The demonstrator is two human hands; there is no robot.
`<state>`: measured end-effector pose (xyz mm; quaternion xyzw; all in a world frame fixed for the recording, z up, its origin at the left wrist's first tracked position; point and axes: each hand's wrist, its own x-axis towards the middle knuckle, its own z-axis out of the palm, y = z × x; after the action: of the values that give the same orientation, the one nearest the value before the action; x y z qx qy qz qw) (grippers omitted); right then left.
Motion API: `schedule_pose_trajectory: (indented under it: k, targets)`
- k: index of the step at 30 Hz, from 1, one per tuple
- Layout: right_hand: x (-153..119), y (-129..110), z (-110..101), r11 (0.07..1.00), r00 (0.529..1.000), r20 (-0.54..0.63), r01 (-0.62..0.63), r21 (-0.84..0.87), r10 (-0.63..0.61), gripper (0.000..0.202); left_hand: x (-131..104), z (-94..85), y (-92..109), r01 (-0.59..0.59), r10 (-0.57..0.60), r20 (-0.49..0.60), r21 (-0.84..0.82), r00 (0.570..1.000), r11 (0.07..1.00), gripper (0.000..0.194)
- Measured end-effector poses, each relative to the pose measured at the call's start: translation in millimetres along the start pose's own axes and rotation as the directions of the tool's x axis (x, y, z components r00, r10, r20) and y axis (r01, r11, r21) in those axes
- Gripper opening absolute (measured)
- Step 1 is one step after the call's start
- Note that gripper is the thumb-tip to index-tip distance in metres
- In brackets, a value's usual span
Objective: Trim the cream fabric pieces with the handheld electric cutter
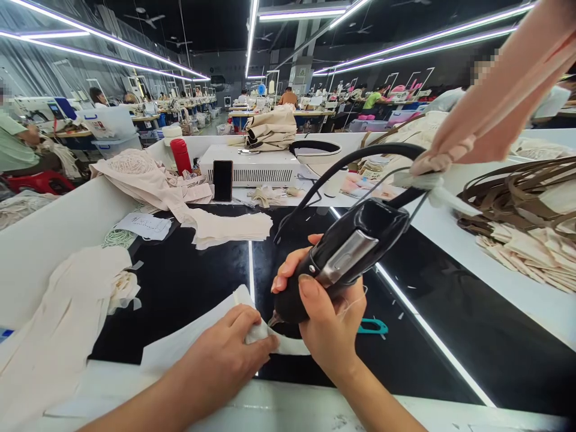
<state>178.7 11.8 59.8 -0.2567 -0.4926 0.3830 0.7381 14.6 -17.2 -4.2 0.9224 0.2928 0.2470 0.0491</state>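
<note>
My right hand (328, 318) is wrapped round a black corded handheld tool (346, 246) with a silver metal side piece. Its narrow metal tip (273, 320) points down and left, close to the fabric edge near my left fingers; whether it touches cannot be told. My left hand (229, 348) pinches a white fabric piece (180, 339), partly folded under the fingers. A curved white strip (294, 345) of it runs right, beneath the tool, toward my right wrist. The tool's thick black cable (360, 153) loops up and is tied to a hanging pink cloth (495, 90).
Teal-handled snips (373, 326) lie on the glossy black tabletop (432, 288) right of my hand. Cream fabric stacks (231, 227) lie ahead, more cloth (67, 324) at left. A phone (222, 181), red bottle (180, 156) and white box (252, 165) stand behind. Brown straps (517, 192) lie right.
</note>
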Motion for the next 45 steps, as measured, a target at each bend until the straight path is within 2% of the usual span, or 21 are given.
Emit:
schedule_pose_trajectory:
  k: [11, 18, 21, 25, 28, 30, 32, 34, 35, 37, 38, 39, 41, 43, 44, 45]
  targets:
    - [0.1, 7.6, 2.3, 1.000, 0.999, 0.031, -0.007, 0.002, 0.007, 0.022, -1.2, 3.8, -1.0, 0.011, -0.011, 0.009, -0.001, 1.000, 1.000, 0.033]
    - [4.4, 5.0, -7.3, 0.999, 0.999, 0.032, -0.015, -0.049, 0.016, 0.025, 0.0, -2.8, -0.4, 0.024, -0.028, 0.065, 0.056, 0.998, 0.998, 0.029]
    - [6.8, -1.2, -11.5, 0.995, 0.999, 0.028, -0.033, -0.095, 0.035, 0.030, -1.8, -5.1, -9.7, -0.007, 0.005, 0.031, 0.068, 1.000, 0.998, 0.029]
    - [12.7, -8.5, -18.2, 0.983, 0.997, 0.066, -0.031, -0.179, 0.044, 0.038, 4.4, -0.6, -31.4, -0.115, 0.122, -0.050, 0.115, 0.991, 0.987, 0.034]
    - [10.7, -10.7, -30.2, 0.946, 0.998, 0.044, 0.060, -0.317, -0.048, 0.050, 11.0, 5.1, -41.3, -0.168, 0.186, -0.088, 0.185, 0.979, 0.968, 0.030]
    - [1.9, -11.1, -42.3, 0.875, 0.978, -0.031, 0.170, -0.453, -0.207, 0.053, 11.6, 7.6, -42.7, -0.186, 0.211, -0.099, 0.215, 0.973, 0.959, 0.033]
    - [-11.9, -11.3, -55.4, 0.769, 0.930, -0.046, 0.273, -0.577, -0.365, 0.041, 9.7, 8.5, -42.1, -0.189, 0.217, -0.107, 0.225, 0.970, 0.956, 0.037]
    - [-27.4, -11.4, -66.0, 0.703, 0.911, 0.090, 0.371, -0.607, -0.403, 0.015, 7.7, 7.8, -41.7, -0.148, 0.171, -0.113, 0.184, 0.979, 0.972, 0.038]
    - [-34.6, -11.0, -69.3, 0.688, 0.907, 0.213, 0.415, -0.596, -0.363, 0.011, 7.6, 6.6, -42.2, -0.099, 0.113, -0.107, 0.128, 0.988, 0.987, 0.036]
    - [-46.1, -8.3, -70.6, 0.674, 0.871, 0.460, 0.446, -0.589, -0.174, 0.033, 10.2, 2.1, -45.3, 0.021, -0.022, -0.084, -0.008, 0.996, 1.000, 0.031]
    - [-50.0, -5.4, -68.3, 0.672, 0.848, 0.528, 0.417, -0.612, -0.046, 0.037, 13.2, -1.5, -47.9, 0.082, -0.087, -0.072, -0.070, 0.994, 0.994, 0.029]
    - [-52.8, -1.2, -64.3, 0.672, 0.836, 0.542, 0.351, -0.653, 0.090, 0.033, 17.0, -6.0, -51.1, 0.135, -0.144, -0.065, -0.124, 0.987, 0.983, 0.028]
    - [-54.3, 11.5, -51.7, 0.679, 0.844, 0.430, 0.112, -0.726, 0.321, 0.013, 27.0, -17.3, -58.0, 0.207, -0.221, -0.063, -0.185, 0.973, 0.961, 0.026]
    - [-50.9, 28.6, -35.4, 0.719, 0.824, 0.308, -0.163, -0.675, 0.475, 0.052, 38.7, -31.1, -64.3, 0.278, -0.303, -0.074, -0.236, 0.950, 0.931, 0.024]
    - [-47.4, 38.0, -26.9, 0.745, 0.805, 0.273, -0.282, -0.605, 0.526, 0.065, 44.9, -38.6, -67.1, 0.314, -0.346, -0.082, -0.268, 0.934, 0.911, 0.025]
    - [-42.7, 47.3, -18.9, 0.766, 0.785, 0.261, -0.374, -0.523, 0.562, 0.068, 51.1, -46.2, -69.8, 0.347, -0.392, -0.095, -0.309, 0.915, 0.885, 0.027]
